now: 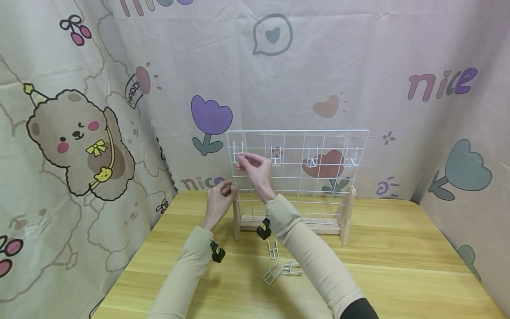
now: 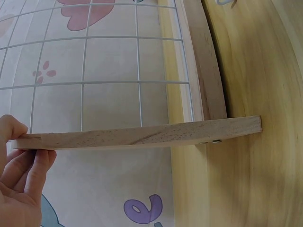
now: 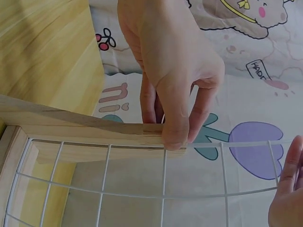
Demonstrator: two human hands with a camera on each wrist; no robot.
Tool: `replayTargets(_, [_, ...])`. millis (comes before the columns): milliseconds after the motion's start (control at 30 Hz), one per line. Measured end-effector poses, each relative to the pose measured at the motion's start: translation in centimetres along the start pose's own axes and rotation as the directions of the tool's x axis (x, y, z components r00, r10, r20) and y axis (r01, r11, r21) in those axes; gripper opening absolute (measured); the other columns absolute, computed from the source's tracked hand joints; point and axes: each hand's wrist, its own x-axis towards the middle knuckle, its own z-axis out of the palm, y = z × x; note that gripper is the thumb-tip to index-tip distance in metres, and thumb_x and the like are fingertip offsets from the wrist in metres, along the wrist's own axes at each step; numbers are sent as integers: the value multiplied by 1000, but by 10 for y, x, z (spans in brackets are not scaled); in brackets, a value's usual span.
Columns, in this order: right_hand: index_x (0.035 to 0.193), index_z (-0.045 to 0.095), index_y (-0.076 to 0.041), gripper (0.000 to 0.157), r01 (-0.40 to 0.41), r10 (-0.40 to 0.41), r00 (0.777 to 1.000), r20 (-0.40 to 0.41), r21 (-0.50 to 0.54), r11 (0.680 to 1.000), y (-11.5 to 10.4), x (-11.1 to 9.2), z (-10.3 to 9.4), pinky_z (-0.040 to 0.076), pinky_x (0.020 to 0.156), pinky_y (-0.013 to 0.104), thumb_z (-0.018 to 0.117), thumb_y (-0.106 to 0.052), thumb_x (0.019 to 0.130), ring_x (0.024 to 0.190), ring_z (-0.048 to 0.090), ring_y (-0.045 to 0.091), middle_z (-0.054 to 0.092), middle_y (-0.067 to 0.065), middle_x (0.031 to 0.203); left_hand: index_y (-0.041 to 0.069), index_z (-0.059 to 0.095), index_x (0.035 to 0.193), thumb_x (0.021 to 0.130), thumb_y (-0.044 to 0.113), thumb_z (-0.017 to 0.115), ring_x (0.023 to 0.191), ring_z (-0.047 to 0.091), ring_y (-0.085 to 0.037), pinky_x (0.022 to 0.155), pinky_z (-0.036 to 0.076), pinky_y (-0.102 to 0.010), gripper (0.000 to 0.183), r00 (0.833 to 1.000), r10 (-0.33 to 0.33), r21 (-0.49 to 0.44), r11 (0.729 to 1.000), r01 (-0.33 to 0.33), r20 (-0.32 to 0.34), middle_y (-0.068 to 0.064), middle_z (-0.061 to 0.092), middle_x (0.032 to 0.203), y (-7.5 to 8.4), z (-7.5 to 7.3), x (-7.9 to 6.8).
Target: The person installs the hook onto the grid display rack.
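A white wire grid panel (image 1: 295, 177) stands upright in a wooden stand. My left hand (image 1: 220, 201) pinches the top of the left wooden post (image 2: 142, 136), thumb on one side and fingers on the other. Higher up, in front of the grid's left column, my right hand (image 1: 256, 173) has thumb and fingertips together at the lower part of a white wire hook (image 1: 235, 150). That hook's prongs rise above the fingers, and the hand hides its lower end. In the right wrist view only part of the right hand (image 3: 289, 189) shows at the edge.
Three more hooks hang along the grid: one left of centre (image 1: 276, 160), one right of centre (image 1: 312, 162) and one far right (image 1: 350, 162). Loose white hooks (image 1: 273, 249) lie on the wooden table (image 1: 382, 274) before the stand. A printed curtain (image 1: 255, 88) hangs behind.
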Motion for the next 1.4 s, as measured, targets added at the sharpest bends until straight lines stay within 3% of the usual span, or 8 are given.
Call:
replayTargets(233, [113,65,16,26,-28,28,1000,-9,24,999,4,-2,-1,64,71,21,68,3,91,62,69,4,73,30,102,-6,67,119,94,8,68,103,73,-39,88,62,-44,29,1000,3,-5,1000,-3,1,-28,72,111,0,0,-1])
replayTargets(900, [113,66,16,25,-1,1,1000,20,-26,1000,7,-7,-6,65,75,25,68,3,91,64,70,3,71,34,106,-7,67,120,92,7,70,102,73,-41,86,63,-44,31,1000,15,6,1000,-15,-10,-29,71,110,3,-1,-2])
replayTargets(1100, [113,66,16,25,-17,17,1000,13,-19,1000,8,-7,-7,66,75,25,68,5,90,65,71,4,70,35,107,-7,67,119,92,6,70,103,73,-40,86,62,-42,31,1000,15,-4,1000,-15,-10,-30,71,111,2,0,-2])
replayTargets(1400, [113,66,16,26,-36,39,999,29,-90,995,12,-12,-13,66,78,27,68,1,91,68,70,4,71,35,106,-6,68,119,93,7,68,104,73,-38,87,62,-42,29,1000,-2,-14,1000,2,-6,-28,72,111,1,0,-1])
